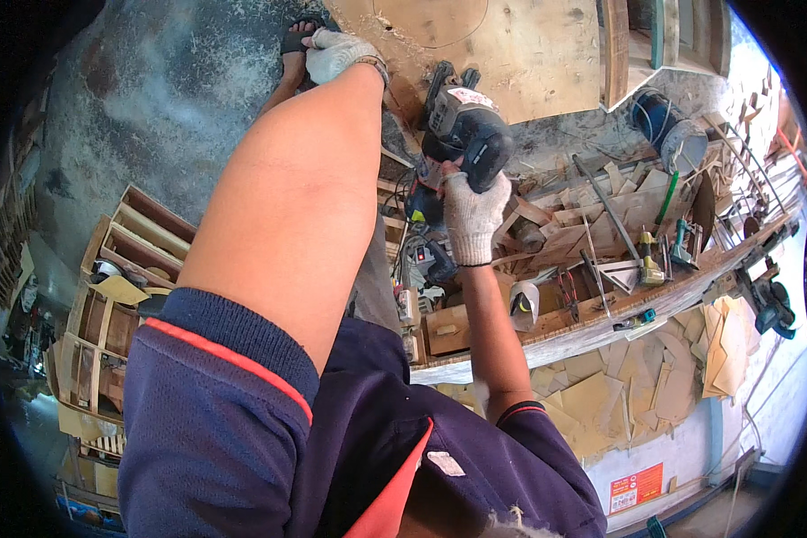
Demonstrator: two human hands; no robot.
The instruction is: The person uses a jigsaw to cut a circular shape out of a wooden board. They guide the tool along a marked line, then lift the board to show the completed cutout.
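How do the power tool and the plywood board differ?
Colour: the power tool is grey and black; the plywood board is pale tan.
Shape: the power tool is compact and chunky; the plywood board is flat and broad.
Hold: the right grip holds the power tool, not the plywood board.
Shared: both bear surface markings.

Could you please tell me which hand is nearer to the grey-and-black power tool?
Right: the right hand holds the power tool at its near end; the left hand is apart from it, off to its left.
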